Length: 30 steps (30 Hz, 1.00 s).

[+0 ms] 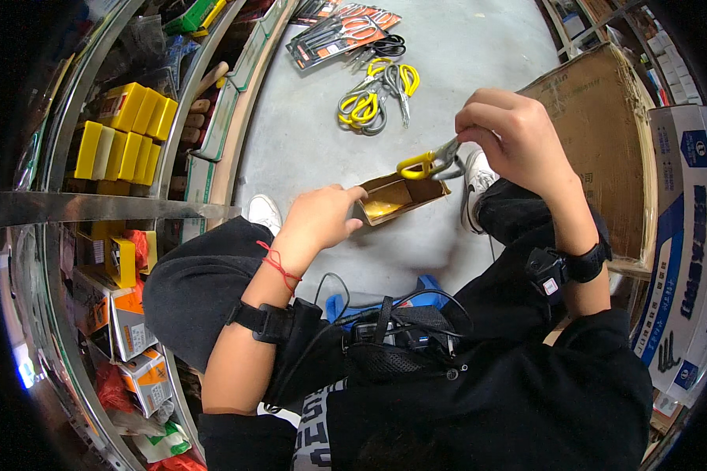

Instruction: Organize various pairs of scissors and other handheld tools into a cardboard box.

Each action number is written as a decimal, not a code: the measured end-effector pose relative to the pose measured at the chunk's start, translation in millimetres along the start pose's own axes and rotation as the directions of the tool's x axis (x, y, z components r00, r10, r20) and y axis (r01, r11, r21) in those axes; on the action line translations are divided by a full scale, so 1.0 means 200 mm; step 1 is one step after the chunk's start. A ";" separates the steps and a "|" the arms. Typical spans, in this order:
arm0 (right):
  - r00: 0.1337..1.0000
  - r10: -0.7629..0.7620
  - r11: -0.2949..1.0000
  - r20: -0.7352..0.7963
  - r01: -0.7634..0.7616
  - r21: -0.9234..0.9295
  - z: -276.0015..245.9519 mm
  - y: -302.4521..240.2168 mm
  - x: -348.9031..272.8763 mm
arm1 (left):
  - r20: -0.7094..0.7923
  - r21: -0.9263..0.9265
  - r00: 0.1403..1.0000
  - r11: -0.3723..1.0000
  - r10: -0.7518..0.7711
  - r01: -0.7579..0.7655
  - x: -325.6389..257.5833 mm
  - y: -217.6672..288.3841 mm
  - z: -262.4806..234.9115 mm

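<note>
We sat low over a grey concrete floor (448, 47) between metal shelving (118, 208) on the left, stocked with yellow boxes (126, 129), and large cardboard cartons (605, 133) on the right. Our left hand (322, 216) was curled around the left end of a small open brown box (401, 198), fingers and thumb pressed on its edge, holding it just above the floor with its mouth facing up. We could see only its yellowish lining; whether it held anything, we could not tell. Our right hand (511, 133) pinched the blade end of a pair of yellow-handled scissors (432, 162), fingers pressed together. The scissors lay just above the box's right rim, long axis running left to right, handles toward the box and the left hand. Farther off on the floor lay a loose heap of similar scissors (377, 98) and some packaged pairs (338, 31).
</note>
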State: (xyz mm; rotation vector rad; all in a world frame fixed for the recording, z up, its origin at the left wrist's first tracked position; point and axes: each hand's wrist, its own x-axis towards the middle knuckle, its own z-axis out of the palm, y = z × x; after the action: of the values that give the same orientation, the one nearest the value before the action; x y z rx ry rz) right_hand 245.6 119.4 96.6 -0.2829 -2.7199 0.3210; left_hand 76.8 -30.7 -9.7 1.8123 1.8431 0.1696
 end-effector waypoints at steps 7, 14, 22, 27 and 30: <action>0.986 -0.059 0.995 0.159 0.044 0.094 0.19 -0.03 -0.02 | 0.220 -0.041 0.975 0.998 -0.031 0.041 0.01 -0.03 0.11; 0.928 -0.064 0.998 0.368 0.059 0.025 0.56 0.02 -0.11 | 0.247 -0.028 0.969 0.999 -0.025 0.032 0.02 -0.06 0.18; 0.866 0.121 0.977 0.486 -0.190 0.096 0.85 0.10 -0.28 | 0.238 -0.100 0.968 0.989 -0.080 0.107 0.02 -0.02 0.15; 0.870 0.072 0.980 0.487 -0.153 0.128 0.93 0.10 -0.32 | 0.156 -0.112 0.988 0.994 0.014 0.003 0.02 -0.03 0.17; 0.834 0.041 0.975 0.550 -0.153 0.160 0.95 0.08 -0.34 | 0.194 -0.085 0.981 0.996 0.024 -0.008 0.02 -0.05 0.20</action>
State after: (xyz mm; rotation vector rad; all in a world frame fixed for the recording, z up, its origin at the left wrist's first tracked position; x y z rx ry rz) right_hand 233.0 83.2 -102.8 -0.3122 -3.1993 0.8103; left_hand 86.1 -38.7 -49.4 1.7219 1.6615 0.0714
